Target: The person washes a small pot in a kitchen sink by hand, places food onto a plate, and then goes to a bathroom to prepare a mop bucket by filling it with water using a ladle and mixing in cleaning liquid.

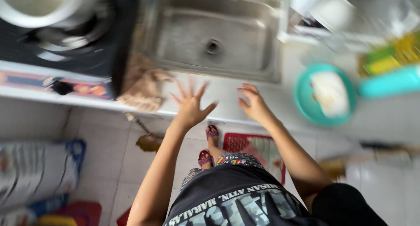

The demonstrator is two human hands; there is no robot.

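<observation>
My left hand (190, 104) hangs over the white counter's front edge (221, 99) with its fingers spread wide and nothing in it. My right hand (255, 103) hovers beside it, fingers loosely curled and apart, also holding nothing. Both hands are just in front of the steel sink (175, 55), which has a round drain (213, 46). A brown cloth (142, 84) lies draped over the counter edge to the left of my left hand. The whole view is blurred.
A black gas stove (74, 38) with a pot (39, 7) stands at the left. A teal bowl (323, 94) with something white, and a teal bottle (389, 80), sit at the right. On the tiled floor: a red mat (256, 147), a sack (37, 169), a brush (146, 140).
</observation>
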